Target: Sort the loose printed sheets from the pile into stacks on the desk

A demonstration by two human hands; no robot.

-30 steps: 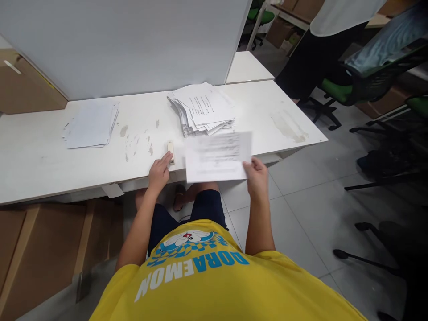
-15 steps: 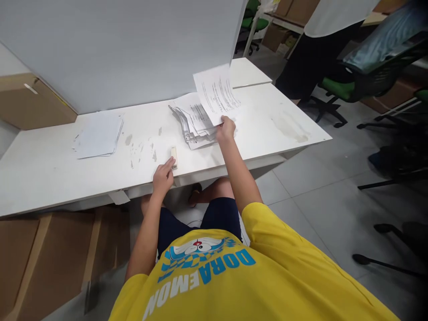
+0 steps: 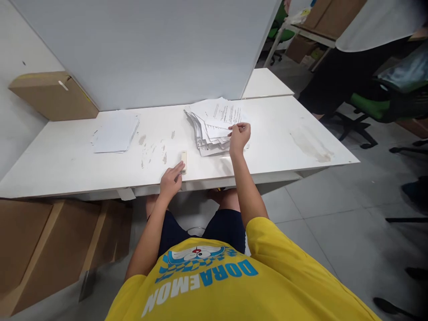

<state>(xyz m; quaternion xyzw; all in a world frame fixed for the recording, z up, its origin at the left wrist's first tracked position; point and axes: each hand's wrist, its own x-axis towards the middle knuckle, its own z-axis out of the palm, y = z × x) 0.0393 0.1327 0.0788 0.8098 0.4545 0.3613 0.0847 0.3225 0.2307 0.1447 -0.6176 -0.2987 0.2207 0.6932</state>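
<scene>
My left hand point(image 3: 171, 182) rests at the desk's front edge, its fingers stretched out and lying against the near end of a small cream block point(image 3: 183, 161) that looks like a stapler. The hand is not wrapped round it. At the near right corner of an uneven paper stack point(image 3: 210, 129), my right hand point(image 3: 240, 136) has its fingers curled and pinched at the edge of a printed sheet point(image 3: 227, 111). That sheet lies over the stack, and the fingertips partly hide its edge.
A neater pile of blank-looking sheets point(image 3: 117, 133) lies left on the white desk point(image 3: 67, 174). Behind rises a grey partition point(image 3: 160, 53), with a cardboard box point(image 3: 56, 96) at its left. More cardboard point(image 3: 63, 245) stands below. Another person point(image 3: 334, 76) and chairs are at right.
The printed sheet, raised and tilted before, has come down onto the stack with my right hand. My left hand stays by the cream block. The whole view has shifted slightly.
</scene>
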